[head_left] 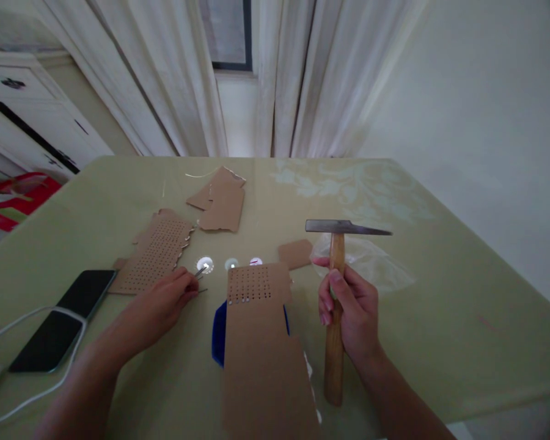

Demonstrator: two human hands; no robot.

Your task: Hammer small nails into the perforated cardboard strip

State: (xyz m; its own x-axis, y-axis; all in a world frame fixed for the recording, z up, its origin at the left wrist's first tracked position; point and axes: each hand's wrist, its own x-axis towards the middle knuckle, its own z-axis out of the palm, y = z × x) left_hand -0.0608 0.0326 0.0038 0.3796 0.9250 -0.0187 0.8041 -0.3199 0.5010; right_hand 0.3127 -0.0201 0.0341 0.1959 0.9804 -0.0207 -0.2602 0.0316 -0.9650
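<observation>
Punched cardboard panel (pixel 268 360) lies between the two hands, its plain part running out of view at the bottom, its rows of holes at the far end, and a few shiny metal bits (pixel 243 300) in the nearest row. A blue object (pixel 219 335), mostly hidden, shows from under it. The right hand (pixel 360 305) is wrapped round the wooden handle of a cross-peen hammer (pixel 337 247), held upright; a grip lower on the handle would likely give a steadier swing. The left hand (pixel 172 296) pinches a thin metal pin (pixel 201 271), with another thin piece (pixel 203 290) poking out below. Good handling here probably means one pin at a time, kept square to the card, with fingertips clear of the hammer face and light taps so the card doesn't tear.

A pale green tablecloth (pixel 449 324) carries a black smartphone (pixel 66 321) under a white cable (pixel 25 403), three small discs (pixel 231 264), a second punched sheet (pixel 158 253), a clear plastic bag (pixel 376 266) and torn cardboard (pixel 227 208). Beyond stand a white cabinet (pixel 32 91) at left and pale curtains (pixel 165 73) around a window (pixel 227 30)
</observation>
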